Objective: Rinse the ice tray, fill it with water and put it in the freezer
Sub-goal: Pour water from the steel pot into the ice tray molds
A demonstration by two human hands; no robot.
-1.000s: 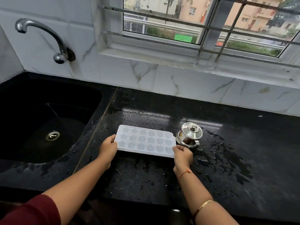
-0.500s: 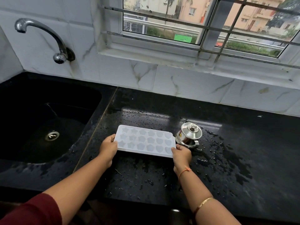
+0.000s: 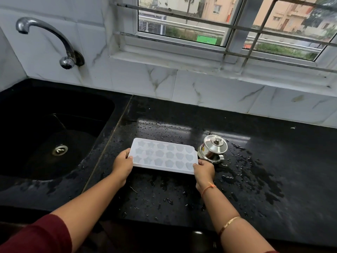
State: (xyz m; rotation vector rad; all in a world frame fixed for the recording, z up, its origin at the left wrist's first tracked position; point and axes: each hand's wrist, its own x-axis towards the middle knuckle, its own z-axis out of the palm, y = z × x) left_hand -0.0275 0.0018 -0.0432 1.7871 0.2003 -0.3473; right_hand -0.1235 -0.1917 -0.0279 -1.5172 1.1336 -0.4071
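Observation:
A white ice tray with star, flower and heart shaped cells lies level over the wet black counter. My left hand grips its left end, thumb on the top edge. My right hand grips its near right corner. Whether the tray rests on the counter or is lifted a little I cannot tell.
A small lidded steel pot stands right beside the tray's right end. The black sink with its drain is to the left, under a chrome tap on the tiled wall. A barred window is behind.
The tray and both hands have stayed almost where they were; my right hand shifted slightly along the near right corner.

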